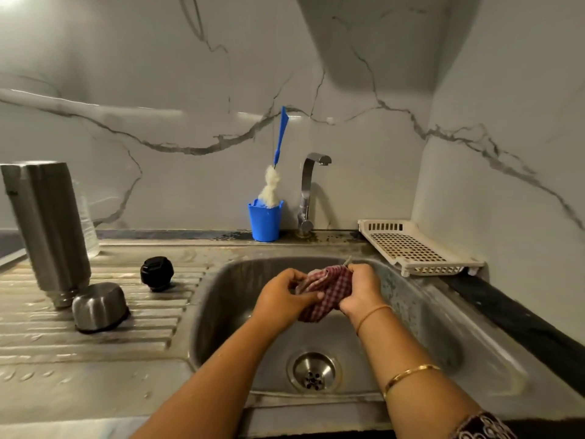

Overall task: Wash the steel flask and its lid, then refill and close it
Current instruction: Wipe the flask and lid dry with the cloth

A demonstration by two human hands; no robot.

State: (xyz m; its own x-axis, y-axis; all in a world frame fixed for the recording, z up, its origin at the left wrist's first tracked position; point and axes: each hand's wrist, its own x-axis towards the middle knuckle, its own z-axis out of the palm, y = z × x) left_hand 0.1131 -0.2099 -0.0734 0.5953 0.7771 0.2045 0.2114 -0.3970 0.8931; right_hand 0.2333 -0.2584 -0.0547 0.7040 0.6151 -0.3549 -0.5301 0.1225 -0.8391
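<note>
The steel flask stands upside down on the ribbed drainboard at the left, mouth on the steel. Its steel cup lid lies inverted just in front of it, and the black screw stopper sits a little to the right. Over the sink basin, my left hand and my right hand both grip a red-and-white checked cloth, bunched between them. Neither hand touches the flask or its lids.
A steel tap rises behind the basin with no water running. A blue cup holds a blue-handled bottle brush. A white perforated tray sits at the back right. The drain is open below.
</note>
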